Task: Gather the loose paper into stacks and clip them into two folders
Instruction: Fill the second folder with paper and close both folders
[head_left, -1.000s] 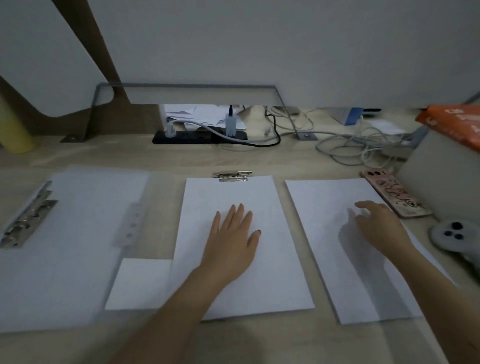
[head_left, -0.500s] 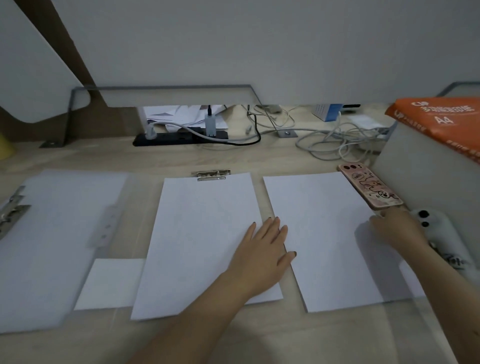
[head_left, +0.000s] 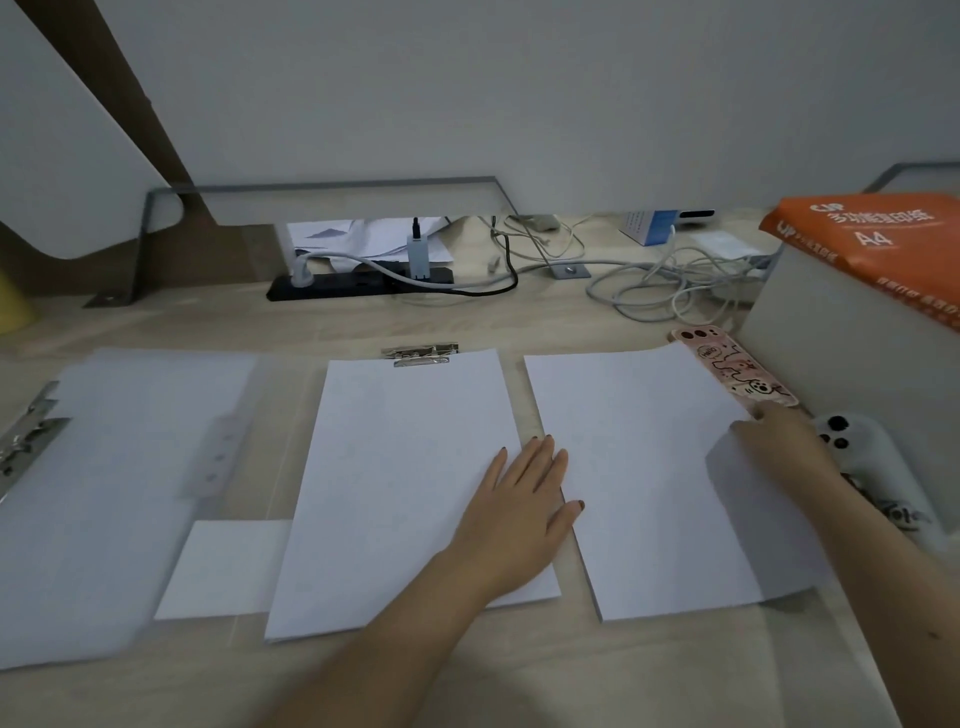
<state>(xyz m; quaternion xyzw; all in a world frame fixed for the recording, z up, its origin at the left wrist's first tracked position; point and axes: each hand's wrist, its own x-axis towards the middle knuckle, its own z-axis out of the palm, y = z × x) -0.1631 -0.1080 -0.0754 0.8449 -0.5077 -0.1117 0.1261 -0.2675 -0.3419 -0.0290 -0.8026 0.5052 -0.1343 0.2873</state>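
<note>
My left hand (head_left: 522, 506) is lying flat with fingers spread, across the right edge of the middle paper stack (head_left: 410, 483), which sits under a metal clip (head_left: 421, 354) on the bench (head_left: 467, 675). My right hand (head_left: 779, 441) rests on the right stack's (head_left: 644, 467) far edge beside a pink phone (head_left: 732, 371); can't tell its grip. An open folder (head_left: 104, 493) lies far left.

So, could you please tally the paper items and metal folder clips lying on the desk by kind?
Large white paper stacks: 3 (left, middle, right)
Small white paper sheet: 1
Metal folder clips: 2 (far left, top of middle stack)
Orange A4 paper ream: 1
Total: 7
</note>
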